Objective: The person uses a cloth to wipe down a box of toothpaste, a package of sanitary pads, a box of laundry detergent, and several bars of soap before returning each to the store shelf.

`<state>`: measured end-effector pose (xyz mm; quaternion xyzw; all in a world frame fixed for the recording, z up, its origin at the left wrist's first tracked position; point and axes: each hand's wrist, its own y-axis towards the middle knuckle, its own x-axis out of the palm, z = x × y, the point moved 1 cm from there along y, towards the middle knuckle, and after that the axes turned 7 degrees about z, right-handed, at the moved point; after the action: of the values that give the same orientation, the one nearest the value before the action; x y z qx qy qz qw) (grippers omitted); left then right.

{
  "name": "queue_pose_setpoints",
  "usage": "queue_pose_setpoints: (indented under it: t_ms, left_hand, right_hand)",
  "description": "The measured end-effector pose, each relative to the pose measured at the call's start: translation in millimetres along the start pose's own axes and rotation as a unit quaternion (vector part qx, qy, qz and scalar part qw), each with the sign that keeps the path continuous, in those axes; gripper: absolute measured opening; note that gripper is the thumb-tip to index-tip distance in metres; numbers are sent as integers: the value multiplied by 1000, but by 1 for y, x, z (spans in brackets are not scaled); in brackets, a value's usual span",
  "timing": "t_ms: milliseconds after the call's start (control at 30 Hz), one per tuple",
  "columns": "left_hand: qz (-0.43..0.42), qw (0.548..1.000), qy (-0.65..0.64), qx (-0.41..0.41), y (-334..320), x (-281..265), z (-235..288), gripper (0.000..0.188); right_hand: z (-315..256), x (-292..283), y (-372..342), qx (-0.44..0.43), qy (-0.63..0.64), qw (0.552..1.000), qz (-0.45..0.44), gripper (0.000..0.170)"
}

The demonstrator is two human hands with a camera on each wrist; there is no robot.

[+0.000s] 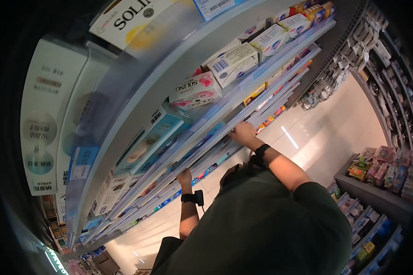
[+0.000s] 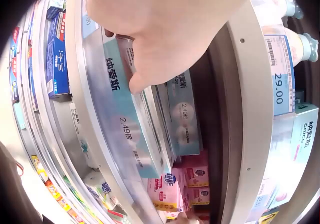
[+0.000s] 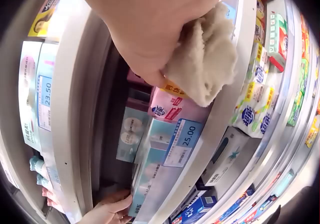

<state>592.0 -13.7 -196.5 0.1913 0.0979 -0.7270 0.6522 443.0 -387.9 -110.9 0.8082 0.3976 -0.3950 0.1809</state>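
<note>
In the right wrist view my right hand (image 3: 150, 31) grips a crumpled beige cloth (image 3: 210, 59). The cloth hangs over a pink package (image 3: 177, 106) at the shelf's front. My left hand (image 2: 175, 26) holds a light blue box (image 2: 127, 119) by its end, thumb along the side; some of its fingers are hidden. That box stands on the same shelf, beside the pink package. From the head view, my left hand (image 1: 185, 178) and right hand (image 1: 244, 135) both reach into a lower shelf, well apart.
A price tag (image 3: 182, 143) sits on the clear front strip of the shelf. Close above is another shelf edge (image 2: 245, 84). Soap boxes (image 1: 197, 89) fill an upper shelf. Pale floor (image 1: 335, 119) runs behind me, toward a display of packets (image 1: 376, 167).
</note>
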Motion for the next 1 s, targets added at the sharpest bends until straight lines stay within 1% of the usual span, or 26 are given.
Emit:
queue_pose_setpoints:
  t_ms: [33,67,100,167,233,267,333,367,400,433,467,500,567,600,633,667,700,733,767,800,833,867,900,933,967,1000]
  left_hand:
    - [1,1000,2,0,-1,2,5,26]
    - [8,999,41,5,-4,3,10,26]
    - [16,997,80,10,-6,4,13,26]
    - [31,994,100,-3,-12,4,18,28]
    - [72,986,142,42,-21,5,41,28]
    - [77,986,143,39,-24,5,52,28]
    - [62,978,189,60,-34,2,70,39]
    - [67,978,189,57,-42,4,78,39]
    - [103,974,200,41,-53,7,81,46]
    - [139,967,210,24,-60,6,84,54]
    - [118,976,179,48,-63,3,87,60]
    - [123,975,178,47,-69,0,88,60]
    - [110,973,201,33,-83,-2,89,54]
    - [113,974,193,46,-89,-4,90,52]
    - [118,974,191,43,-95,-6,90,52]
    - [105,976,185,39,-102,-8,90,52]
    - [92,979,178,34,-108,-11,90,51]
    - [86,978,183,45,-113,-13,91,46]
    - [87,979,181,42,-118,-15,91,46]
    - [42,982,177,42,-123,-16,92,43]
    - [-4,984,171,43,-128,-16,94,40]
    - [-29,987,153,51,-134,-15,95,36]
    - [-28,987,150,49,-139,-14,100,36]
    - [-80,989,116,41,-145,-12,104,37]
    - [-131,987,82,34,-150,-10,108,37]
    - [-174,981,79,16,-156,-9,114,46]
  right_hand:
    - [1,10,7,-30,-19,999,-17,40]
    - [3,19,13,-61,-38,997,-34,36]
    - [1,19,16,-62,-36,997,-36,36]
    - [-4,19,19,-75,-17,997,-5,30]
    - [-7,14,18,-75,-15,997,0,29]
    - [-10,11,18,-74,-15,997,8,29]
    - [-10,16,18,-82,-21,996,16,29]
    - [-10,19,18,-86,-27,996,29,30]
    - [-10,21,19,-91,-27,995,27,30]
    - [-9,22,19,-73,-30,997,5,30]
    - [-8,24,18,-56,-34,998,-16,30]
    - [-8,25,15,-61,-35,997,-17,30]
    - [-6,25,10,-39,-44,998,2,33]
    - [2,26,6,-45,-47,998,1,33]
    - [12,25,1,-112,-43,993,12,37]
    - [20,26,-6,-179,-39,983,22,42]
    - [22,20,-15,-182,-40,982,20,42]
    - [20,7,-27,-226,6,971,80,48]
    - [19,-7,-40,-267,53,952,140,53]
    - [22,-15,-53,-280,33,948,146,61]
    - [26,-19,-65,-282,30,948,144,61]
    - [27,-25,-78,-291,40,943,159,61]
    - [27,-29,-90,-299,49,937,174,62]
    - [22,-39,-105,-293,97,935,175,64]
    - [14,-45,-121,-293,93,935,175,64]
    - [3,-53,-140,-200,198,948,147,65]
